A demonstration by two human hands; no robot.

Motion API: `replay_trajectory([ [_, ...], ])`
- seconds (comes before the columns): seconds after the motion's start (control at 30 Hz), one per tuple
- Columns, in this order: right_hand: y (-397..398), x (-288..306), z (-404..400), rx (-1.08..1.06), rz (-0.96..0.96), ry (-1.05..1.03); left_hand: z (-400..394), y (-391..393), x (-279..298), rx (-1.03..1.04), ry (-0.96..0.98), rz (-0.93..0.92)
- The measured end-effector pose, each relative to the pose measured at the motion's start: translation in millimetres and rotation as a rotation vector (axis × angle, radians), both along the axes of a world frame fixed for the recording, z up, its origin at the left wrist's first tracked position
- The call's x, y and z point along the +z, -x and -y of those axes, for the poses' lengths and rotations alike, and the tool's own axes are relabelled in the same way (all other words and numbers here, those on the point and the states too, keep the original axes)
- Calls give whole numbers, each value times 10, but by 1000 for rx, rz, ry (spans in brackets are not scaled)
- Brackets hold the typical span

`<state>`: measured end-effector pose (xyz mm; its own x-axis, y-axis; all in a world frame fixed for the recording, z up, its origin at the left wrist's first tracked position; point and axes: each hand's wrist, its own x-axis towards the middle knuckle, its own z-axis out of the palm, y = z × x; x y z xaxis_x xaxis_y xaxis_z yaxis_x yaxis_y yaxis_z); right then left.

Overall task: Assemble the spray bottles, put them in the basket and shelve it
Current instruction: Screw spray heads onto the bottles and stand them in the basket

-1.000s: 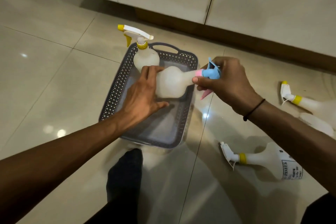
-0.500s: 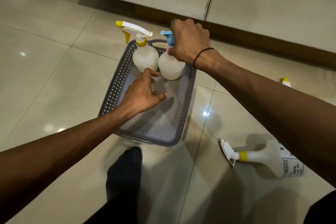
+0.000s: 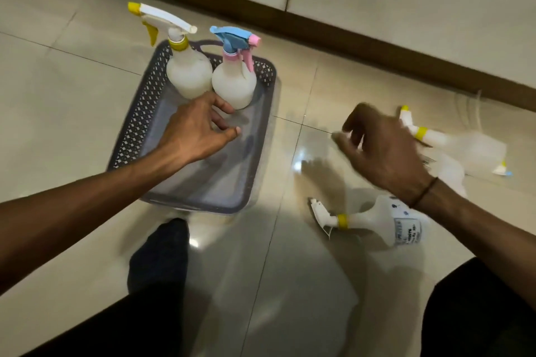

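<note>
A grey perforated basket (image 3: 136, 124) sits on the tiled floor. Two white spray bottles stand upright at its far end: one with a yellow-and-white trigger head (image 3: 185, 69) and one with a blue-and-pink head (image 3: 235, 81). My left hand (image 3: 197, 130) hovers over the basket just in front of them, fingers loosely apart, holding nothing. My right hand (image 3: 383, 147), blurred, is over the floor right of the basket, fingers spread and empty. Beyond it lies a yellow-collared bottle (image 3: 446, 139). Another yellow-collared bottle (image 3: 374, 220) lies on its side nearer me.
White cupboard doors with a dark brown plinth (image 3: 348, 34) run along the back. My dark-socked foot (image 3: 162, 252) rests just below the basket. A blurred white piece with a blue tip (image 3: 493, 171) lies at the far right.
My right hand let go of the blue-and-pink bottle, which stands in the basket, and swung right and down over the floor. My left hand stayed above the basket.
</note>
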<state>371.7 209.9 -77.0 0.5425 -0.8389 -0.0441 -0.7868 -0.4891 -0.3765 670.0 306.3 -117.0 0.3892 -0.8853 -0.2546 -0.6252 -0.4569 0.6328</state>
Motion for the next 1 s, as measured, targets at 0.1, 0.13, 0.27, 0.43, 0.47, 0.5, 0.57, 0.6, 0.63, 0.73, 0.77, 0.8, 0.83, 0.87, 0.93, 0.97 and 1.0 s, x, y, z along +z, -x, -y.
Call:
replay_trajectory([
  [0.1, 184, -345, -329, 340, -745, -261, 134, 141, 52, -21, 16, -25],
  [0.13, 216, -460, -467, 401, -844, -254, 183, 204, 70, -26, 24, -38],
  [0.27, 287, -663, -563, 403, -819, -169, 311, 466, 127, -91, 69, -94],
  [0.43, 236, -341, -68, 51, -224, -465, 285, 651, 184, -261, 51, -299],
  [0.47, 208, -240, 11, -3, -49, -474, 279, 652, 189, -313, 41, -367],
  [0.5, 174, -145, 70, -46, 138, -487, 275, 642, 189, -372, 21, -421],
  [0.57, 98, 51, 140, -73, 505, -543, 275, 615, 195, -492, -36, -460],
  [0.6, 50, 138, 157, -83, 665, -596, 271, 609, 196, -543, -64, -466],
  [0.63, -4, 206, 172, -98, 818, -679, 266, 613, 199, -579, -85, -483],
  [0.73, -227, 388, 193, -54, 1151, -1000, 234, 598, 178, -617, -108, -586],
  [0.77, -313, 432, 193, -30, 1215, -1080, 222, 566, 170, -625, -114, -626],
  [0.8, -401, 468, 193, -11, 1259, -1129, 207, 519, 170, -631, -129, -680],
  [0.83, -493, 488, 190, -9, 1290, -1154, 190, 472, 163, -632, -149, -747],
  [0.87, -602, 495, 186, -34, 1317, -1155, 163, 416, 152, -614, -160, -815],
  [0.93, -855, 467, 151, -201, 1368, -1074, 87, 333, 119, -510, -94, -836],
  [0.97, -991, 441, 126, -345, 1384, -985, 40, 311, 94, -430, -31, -777],
  [1.0, -1109, 408, 99, -517, 1392, -890, -7, 314, 60, -339, 25, -688],
])
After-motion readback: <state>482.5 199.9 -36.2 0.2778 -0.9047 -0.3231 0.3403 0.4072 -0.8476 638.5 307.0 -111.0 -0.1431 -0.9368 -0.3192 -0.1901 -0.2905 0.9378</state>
